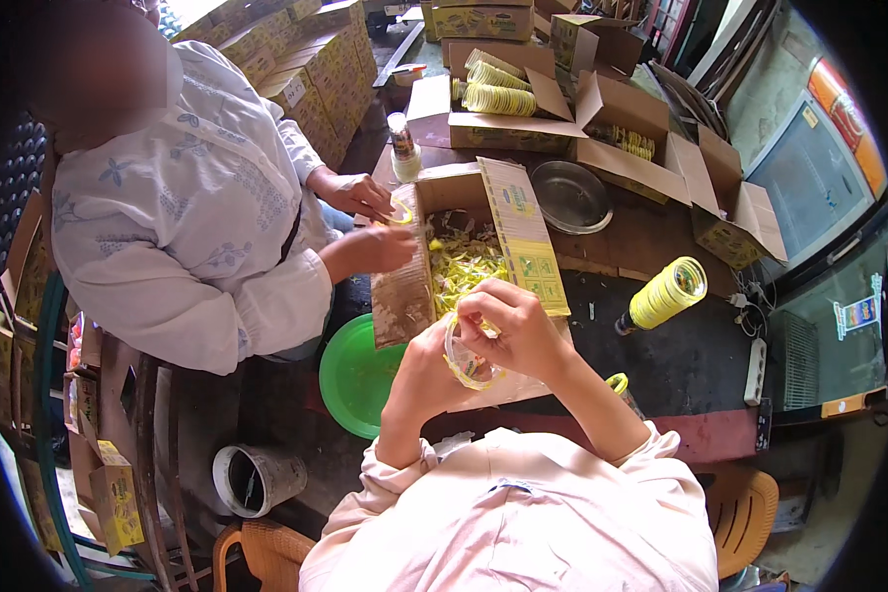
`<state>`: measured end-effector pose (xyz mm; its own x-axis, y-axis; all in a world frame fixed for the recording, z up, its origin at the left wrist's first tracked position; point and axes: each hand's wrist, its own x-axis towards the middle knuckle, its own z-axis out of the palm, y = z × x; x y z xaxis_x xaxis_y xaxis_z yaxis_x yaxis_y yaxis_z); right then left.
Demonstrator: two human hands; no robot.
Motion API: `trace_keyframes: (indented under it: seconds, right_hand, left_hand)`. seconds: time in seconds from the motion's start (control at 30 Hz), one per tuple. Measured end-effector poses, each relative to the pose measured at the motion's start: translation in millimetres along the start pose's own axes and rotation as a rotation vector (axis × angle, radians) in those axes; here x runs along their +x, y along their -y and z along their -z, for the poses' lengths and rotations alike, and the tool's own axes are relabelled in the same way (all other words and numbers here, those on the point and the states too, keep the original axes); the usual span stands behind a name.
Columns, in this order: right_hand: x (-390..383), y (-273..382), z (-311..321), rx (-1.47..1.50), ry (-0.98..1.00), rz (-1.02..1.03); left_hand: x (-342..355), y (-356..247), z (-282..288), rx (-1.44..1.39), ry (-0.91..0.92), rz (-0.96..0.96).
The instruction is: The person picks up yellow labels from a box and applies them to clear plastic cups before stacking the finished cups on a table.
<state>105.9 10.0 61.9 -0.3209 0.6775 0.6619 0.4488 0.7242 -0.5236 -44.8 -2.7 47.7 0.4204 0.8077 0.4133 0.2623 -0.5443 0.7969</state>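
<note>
My left hand [422, 375] grips a clear plastic cup [469, 365] with yellow bits at its rim, held over the near edge of an open cardboard box [519, 247]. My right hand [518, 331] has fingers pinched at the cup's rim; whether they hold a strip there is unclear. Small yellow and white scraps [464, 271] lie heaped in the box. A green basin [350, 390] is left of my hands. A stack of yellow rings [661, 296] stands on a dark bottle-like base at the right.
A co-worker [178, 197] at left holds a yellow ring [401, 210] over the box. A steel tray [572, 197], a bottle [402, 143] and boxes of stacked rings [498, 99] are behind. A glass-fronted fridge [819, 345] is at right, a bucket [257, 479] below left.
</note>
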Motion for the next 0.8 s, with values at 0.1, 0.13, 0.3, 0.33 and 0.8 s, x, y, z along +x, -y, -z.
trace_keyframes:
  seconds: [0.1,0.13,0.3,0.33,0.8]
  right_hand:
    - [1.0,1.0,-1.0,0.079,0.003,-0.119]
    - [0.7,0.6,-0.4,0.1,0.0,-0.193]
    - [2.0,-26.7,18.0,0.257,-0.167,-0.31]
    - [0.7,-30.2,18.8,0.328,-0.187,-0.318]
    - [-4.8,-92.6,-11.8,-0.126,0.133,-0.439]
  left_hand:
    - [-2.0,3.4,0.2,0.033,-0.014,-0.026]
    - [-3.5,1.6,1.5,0.033,-0.013,-0.024]
    - [-7.0,1.9,9.7,-0.074,-0.055,0.028]
    - [-7.4,1.6,9.5,-0.085,-0.055,0.062]
    - [-0.7,29.0,-3.1,-0.138,0.004,0.154]
